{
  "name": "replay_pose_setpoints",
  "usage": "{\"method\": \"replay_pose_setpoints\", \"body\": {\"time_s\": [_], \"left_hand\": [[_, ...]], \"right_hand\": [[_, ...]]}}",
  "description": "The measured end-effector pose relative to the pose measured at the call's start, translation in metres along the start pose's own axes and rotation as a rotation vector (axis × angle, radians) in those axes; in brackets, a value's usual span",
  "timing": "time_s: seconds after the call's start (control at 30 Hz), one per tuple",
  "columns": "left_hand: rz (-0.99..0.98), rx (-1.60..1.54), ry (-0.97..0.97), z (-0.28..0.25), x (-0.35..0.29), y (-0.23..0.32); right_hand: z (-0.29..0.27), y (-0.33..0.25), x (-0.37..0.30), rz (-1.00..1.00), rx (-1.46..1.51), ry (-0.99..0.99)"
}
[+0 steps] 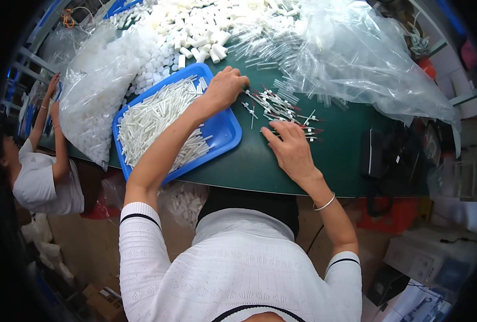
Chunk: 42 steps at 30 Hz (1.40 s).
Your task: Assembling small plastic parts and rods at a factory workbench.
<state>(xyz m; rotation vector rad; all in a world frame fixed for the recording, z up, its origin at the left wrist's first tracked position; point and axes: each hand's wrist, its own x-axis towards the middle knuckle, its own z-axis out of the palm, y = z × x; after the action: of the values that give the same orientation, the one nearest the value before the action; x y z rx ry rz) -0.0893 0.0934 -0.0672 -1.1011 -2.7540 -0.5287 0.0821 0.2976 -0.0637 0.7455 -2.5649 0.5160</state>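
My left hand reaches over the far right corner of a blue tray, its fingers curled together; a small dark bit shows at the fingertips, but I cannot make out what they hold. Many short white sticks fill most of that tray. Right of it lies a loose pile of thin white pieces with dark red ends. At the near edge of this pile rests my right hand, fingers apart and fingertips by the pieces. A few thin white pieces lie separately between the hands.
White foam-like cylinders are heaped at the back. Clear tubes spill beside a big plastic bag. Another clear bag holds white round pieces. A black case stands at right on the green table. A co-worker is at far left.
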Motion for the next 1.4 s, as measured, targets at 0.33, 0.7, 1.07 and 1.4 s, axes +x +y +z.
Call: {"method": "replay_pose_setpoints", "body": {"time_s": [0.33, 0.7, 1.07, 1.4], "left_hand": [[0.276, 0.349, 0.146, -0.021, -0.027, 0.030], [0.289, -0.123, 0.355, -0.076, -0.085, 0.067], [0.030, -0.061, 0.504, -0.084, -0.055, -0.028], [-0.532, 0.371, 0.097, -0.045, -0.038, -0.167]], "right_hand": [[-0.022, 0.013, 0.011, 0.157, 0.135, 0.057], [-0.004, -0.027, 0.048, 0.118, 0.459, 0.075], [-0.024, -0.021, 0.031, 0.588, 0.804, 0.010], [-0.019, -0.040, 0.005, 0.632, 0.978, -0.021]]}}
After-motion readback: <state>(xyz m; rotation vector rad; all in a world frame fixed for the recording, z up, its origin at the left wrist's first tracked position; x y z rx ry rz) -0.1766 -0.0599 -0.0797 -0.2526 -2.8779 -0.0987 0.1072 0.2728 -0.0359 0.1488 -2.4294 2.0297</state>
